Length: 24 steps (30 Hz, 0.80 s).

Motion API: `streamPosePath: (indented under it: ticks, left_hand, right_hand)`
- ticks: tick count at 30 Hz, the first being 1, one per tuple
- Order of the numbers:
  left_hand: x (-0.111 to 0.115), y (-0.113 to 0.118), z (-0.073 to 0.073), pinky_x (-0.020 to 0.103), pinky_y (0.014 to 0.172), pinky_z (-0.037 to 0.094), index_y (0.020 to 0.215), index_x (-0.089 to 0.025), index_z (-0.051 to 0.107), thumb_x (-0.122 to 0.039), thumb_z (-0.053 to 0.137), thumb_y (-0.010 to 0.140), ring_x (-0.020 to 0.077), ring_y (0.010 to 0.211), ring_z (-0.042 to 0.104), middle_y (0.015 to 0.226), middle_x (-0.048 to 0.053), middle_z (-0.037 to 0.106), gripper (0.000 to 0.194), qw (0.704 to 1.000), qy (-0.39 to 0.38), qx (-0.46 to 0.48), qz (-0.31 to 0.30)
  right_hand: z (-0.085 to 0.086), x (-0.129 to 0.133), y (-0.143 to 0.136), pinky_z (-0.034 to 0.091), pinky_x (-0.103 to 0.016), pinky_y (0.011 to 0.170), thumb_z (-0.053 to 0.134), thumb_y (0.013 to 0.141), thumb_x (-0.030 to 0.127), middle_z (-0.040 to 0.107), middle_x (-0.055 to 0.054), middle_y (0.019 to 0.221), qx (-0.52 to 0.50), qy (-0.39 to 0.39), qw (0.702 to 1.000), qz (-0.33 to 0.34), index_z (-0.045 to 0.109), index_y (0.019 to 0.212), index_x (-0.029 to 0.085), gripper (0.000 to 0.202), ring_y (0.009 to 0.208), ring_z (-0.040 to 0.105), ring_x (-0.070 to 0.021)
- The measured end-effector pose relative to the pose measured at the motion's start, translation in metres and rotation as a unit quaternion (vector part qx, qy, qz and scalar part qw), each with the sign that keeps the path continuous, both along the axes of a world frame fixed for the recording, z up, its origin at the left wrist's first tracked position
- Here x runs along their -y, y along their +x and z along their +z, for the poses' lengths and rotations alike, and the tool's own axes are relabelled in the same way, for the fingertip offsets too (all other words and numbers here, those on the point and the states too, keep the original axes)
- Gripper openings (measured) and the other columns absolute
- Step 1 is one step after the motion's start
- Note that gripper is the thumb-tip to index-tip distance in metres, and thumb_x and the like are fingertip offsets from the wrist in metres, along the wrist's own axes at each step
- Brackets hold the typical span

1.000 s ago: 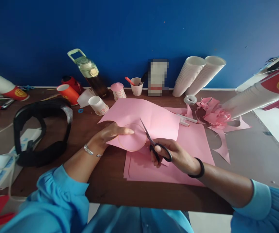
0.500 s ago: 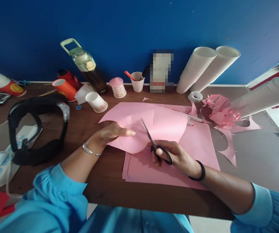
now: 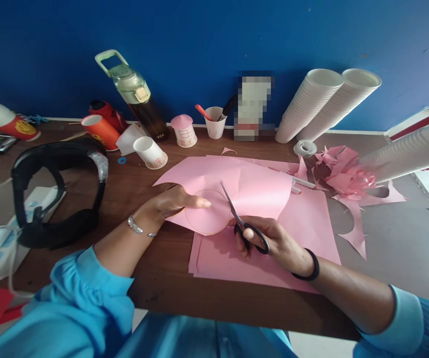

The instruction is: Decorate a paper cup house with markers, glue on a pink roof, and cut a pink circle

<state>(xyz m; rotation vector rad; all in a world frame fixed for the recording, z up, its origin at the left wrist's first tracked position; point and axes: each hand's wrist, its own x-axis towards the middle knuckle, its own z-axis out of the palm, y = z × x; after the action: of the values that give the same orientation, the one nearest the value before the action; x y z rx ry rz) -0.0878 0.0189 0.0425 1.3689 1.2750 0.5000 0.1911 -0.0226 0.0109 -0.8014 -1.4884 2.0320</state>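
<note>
A sheet of pink paper with a drawn circle on it is raised above the table. My left hand pinches the sheet at its left edge, thumb on top beside the circle and fingers underneath, out of sight. Black-handled scissors are in my right hand, fingers through the loops. Their blades point up and left, over the right side of the circle, and look nearly closed. More pink sheets lie stacked flat beneath the right hand.
Behind stand a bottle, a paper cup with a pink cone top, a white cup, a cup of pens and stacked cups. Pink scraps and a tape roll lie right, a black headband left.
The whole scene sits slightly further right in view, apparently from a small head turn. Both hands keep their holds, and the scissors stay at the circle's right edge.
</note>
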Motion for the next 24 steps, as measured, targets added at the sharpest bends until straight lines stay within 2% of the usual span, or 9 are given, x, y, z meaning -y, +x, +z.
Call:
streamPosePath:
  ticks: [3, 8, 13, 18, 21, 24]
  left_hand:
    - [0.0, 0.002, -0.002, 0.024, 0.059, 0.041, 0.059, -0.017, 0.069, -0.046, 0.086, 0.066, 0.0143, 0.066, 0.048, 0.05, -0.004, 0.043, 0.034, 0.998, -0.052, 0.009, 0.04]
    - [0.0, 0.008, 0.004, 0.023, 0.061, 0.044, 0.058, -0.018, 0.066, -0.036, 0.082, 0.07, 0.0149, 0.069, 0.052, 0.049, -0.005, 0.042, 0.027, 0.995, -0.09, 0.038, 0.037]
    - [0.002, 0.009, 0.009, 0.024, 0.065, 0.046, 0.047, -0.02, 0.056, -0.04, 0.081, 0.068, 0.0178, 0.075, 0.056, 0.049, -0.003, 0.043, 0.038, 0.994, -0.096, 0.003, 0.043]
    - [0.003, 0.009, 0.01, 0.026, 0.067, 0.048, 0.051, -0.02, 0.065, -0.047, 0.084, 0.061, 0.0179, 0.072, 0.055, 0.049, -0.003, 0.046, 0.035, 0.992, -0.093, -0.043, 0.069]
    - [0.004, 0.013, 0.015, 0.026, 0.07, 0.049, 0.055, -0.019, 0.07, -0.043, 0.081, 0.065, 0.0174, 0.073, 0.056, 0.052, -0.002, 0.052, 0.028, 0.992, -0.102, -0.037, 0.062]
    - [0.003, 0.015, 0.02, 0.026, 0.07, 0.05, 0.049, -0.021, 0.066, -0.037, 0.078, 0.068, 0.0181, 0.075, 0.058, 0.049, -0.003, 0.049, 0.027, 0.993, -0.096, -0.031, 0.057]
  right_hand:
    - [-0.002, 0.0, 0.0, 0.053, -0.027, 0.061, 0.062, 0.099, 0.059, 0.065, -0.002, 0.074, -0.01, 0.0, 1.0, 0.0, 0.07, 0.117, 0.012, 0.051, 0.062, 0.062, -0.0122]
    - [-0.003, 0.001, 0.0, 0.052, -0.026, 0.061, 0.061, 0.1, 0.059, 0.065, -0.001, 0.073, -0.016, 0.001, 1.0, 0.003, 0.071, 0.115, 0.011, 0.051, 0.061, 0.061, -0.0114]
    - [-0.001, 0.001, 0.0, 0.052, -0.025, 0.06, 0.06, 0.101, 0.057, 0.064, -0.001, 0.072, -0.024, -0.006, 1.0, 0.006, 0.071, 0.115, 0.012, 0.049, 0.06, 0.06, -0.0111]
    - [-0.002, 0.002, 0.001, 0.053, -0.026, 0.06, 0.061, 0.1, 0.058, 0.064, -0.001, 0.073, -0.027, -0.018, 0.999, 0.001, 0.072, 0.114, 0.012, 0.05, 0.059, 0.061, -0.0113]
    - [-0.003, 0.003, 0.001, 0.053, -0.025, 0.06, 0.061, 0.1, 0.058, 0.064, -0.001, 0.073, -0.028, -0.025, 0.999, -0.002, 0.071, 0.117, 0.012, 0.05, 0.059, 0.062, -0.0111]
    - [-0.003, 0.004, 0.001, 0.053, -0.025, 0.06, 0.062, 0.1, 0.058, 0.064, 0.0, 0.072, -0.027, -0.028, 0.999, -0.005, 0.07, 0.121, 0.012, 0.051, 0.059, 0.061, -0.0107]
